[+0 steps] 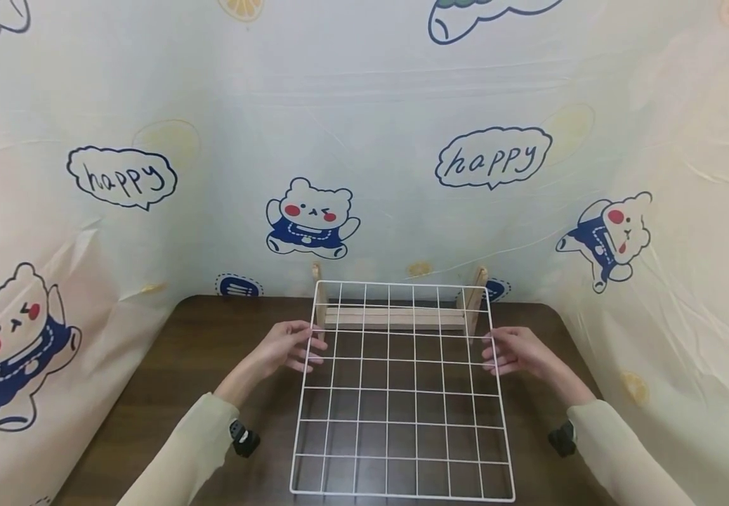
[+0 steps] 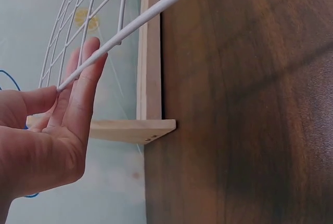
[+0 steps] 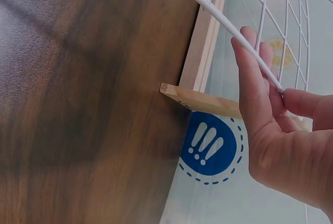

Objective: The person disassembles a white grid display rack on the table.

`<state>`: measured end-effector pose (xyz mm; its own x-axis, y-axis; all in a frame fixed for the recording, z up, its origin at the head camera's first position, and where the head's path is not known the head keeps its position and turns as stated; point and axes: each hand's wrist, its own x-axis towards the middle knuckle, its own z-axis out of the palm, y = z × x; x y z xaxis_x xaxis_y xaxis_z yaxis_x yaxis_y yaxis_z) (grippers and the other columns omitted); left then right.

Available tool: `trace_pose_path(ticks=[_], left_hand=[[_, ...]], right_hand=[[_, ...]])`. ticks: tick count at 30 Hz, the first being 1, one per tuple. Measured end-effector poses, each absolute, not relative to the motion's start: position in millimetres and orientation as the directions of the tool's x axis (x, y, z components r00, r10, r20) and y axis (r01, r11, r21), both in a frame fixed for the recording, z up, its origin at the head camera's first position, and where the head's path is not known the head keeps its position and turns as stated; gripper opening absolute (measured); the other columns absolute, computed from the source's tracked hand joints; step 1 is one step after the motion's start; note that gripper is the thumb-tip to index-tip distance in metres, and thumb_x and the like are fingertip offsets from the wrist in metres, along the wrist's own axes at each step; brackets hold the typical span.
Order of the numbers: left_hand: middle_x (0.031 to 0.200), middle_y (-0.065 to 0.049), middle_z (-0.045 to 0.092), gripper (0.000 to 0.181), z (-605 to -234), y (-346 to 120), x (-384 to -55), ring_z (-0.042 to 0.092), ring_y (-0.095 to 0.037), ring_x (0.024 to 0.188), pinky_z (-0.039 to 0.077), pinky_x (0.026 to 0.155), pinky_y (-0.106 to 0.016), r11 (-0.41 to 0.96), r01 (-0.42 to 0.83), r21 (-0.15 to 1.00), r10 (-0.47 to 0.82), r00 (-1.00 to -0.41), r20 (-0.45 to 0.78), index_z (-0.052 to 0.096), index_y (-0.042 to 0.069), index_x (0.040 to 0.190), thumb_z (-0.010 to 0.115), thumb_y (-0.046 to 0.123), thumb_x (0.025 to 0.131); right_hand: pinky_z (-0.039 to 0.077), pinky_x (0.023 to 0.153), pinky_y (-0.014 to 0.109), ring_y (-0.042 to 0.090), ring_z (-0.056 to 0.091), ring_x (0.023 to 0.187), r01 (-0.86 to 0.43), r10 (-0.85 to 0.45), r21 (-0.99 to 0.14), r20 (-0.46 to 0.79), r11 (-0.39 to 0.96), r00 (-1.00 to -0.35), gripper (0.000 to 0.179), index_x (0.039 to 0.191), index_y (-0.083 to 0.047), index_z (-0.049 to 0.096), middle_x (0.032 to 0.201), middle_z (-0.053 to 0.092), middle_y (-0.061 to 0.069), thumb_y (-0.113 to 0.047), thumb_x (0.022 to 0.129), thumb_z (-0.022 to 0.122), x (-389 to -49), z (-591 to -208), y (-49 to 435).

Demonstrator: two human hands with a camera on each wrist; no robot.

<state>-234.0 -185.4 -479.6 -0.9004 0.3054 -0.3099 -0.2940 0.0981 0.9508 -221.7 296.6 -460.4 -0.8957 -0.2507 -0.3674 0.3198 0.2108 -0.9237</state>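
Note:
A white wire grid panel (image 1: 388, 423) is held tilted over the dark table, its far edge raised in front of a low wooden stand (image 1: 396, 318). My left hand (image 1: 291, 346) grips the panel's left rim, thumb on one side and fingers behind the wires. On the opposite rim my right hand (image 1: 512, 350) holds in the same way. In the left wrist view the thumb and fingers pinch the thick outer wire (image 2: 136, 22). The right wrist view has the outer wire (image 3: 229, 25) between thumb and fingers. The stand's end pieces rise just beyond both hands.
The dark wood table (image 1: 168, 393) ends at a pale printed cloth (image 1: 396, 91) that hangs behind it and along both sides. A black device (image 1: 244, 439) is strapped at the left wrist and another black device (image 1: 562, 439) at the right.

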Motion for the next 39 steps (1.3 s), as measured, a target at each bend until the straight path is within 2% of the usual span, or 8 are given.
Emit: trace_pose_path(ticks=[12,19,29,39], left_hand=[[0.104,-0.023,0.068,0.033,-496.3,-190.0,-227.9,0.069,-0.038,0.086,0.057,0.068,-0.049,0.104,-0.309,0.945,0.296,-0.898,-0.326,0.048,-0.007,0.129,0.043,0.014,0.104],[0.104,-0.025,0.068,0.034,-506.2,-193.5,-222.5,0.07,-0.037,0.083,0.057,0.065,-0.049,0.121,-0.296,0.948,0.291,-0.902,-0.319,0.046,-0.011,0.129,0.04,0.012,0.105],[0.101,-0.026,0.068,0.026,-519.6,-193.4,-217.7,0.07,-0.036,0.078,0.056,0.065,-0.052,0.119,-0.301,0.946,0.305,-0.896,-0.324,0.049,-0.009,0.12,0.037,0.008,0.104],[0.1,-0.025,0.068,0.032,-521.9,-190.0,-214.5,0.07,-0.037,0.079,0.058,0.062,-0.048,0.145,-0.31,0.94,0.308,-0.888,-0.341,0.044,-0.013,0.125,0.037,0.01,0.104]], right_hand=[[0.057,0.069,0.048,0.034,0.071,0.074,0.366,-0.265,-0.913,-0.403,0.179,-0.876,0.038,0.123,0.017,0.046,0.088,0.068,0.024,-0.016,0.105,0.037,-218.6,-475.2,288.5],[0.058,0.066,0.046,0.033,0.071,0.073,0.376,-0.251,-0.904,-0.419,0.205,-0.872,0.037,0.12,0.016,0.048,0.087,0.068,0.024,-0.016,0.105,0.037,-218.4,-486.6,281.1],[0.058,0.066,0.045,0.032,0.071,0.072,0.416,-0.246,-0.889,-0.454,0.191,-0.857,0.034,0.118,0.016,0.049,0.085,0.068,0.022,-0.013,0.104,0.037,-213.7,-499.3,278.0],[0.058,0.065,0.045,0.032,0.071,0.072,0.427,-0.237,-0.882,-0.467,0.2,-0.852,0.037,0.121,0.018,0.046,0.085,0.068,0.022,-0.015,0.105,0.037,-212.1,-506.7,280.4]])
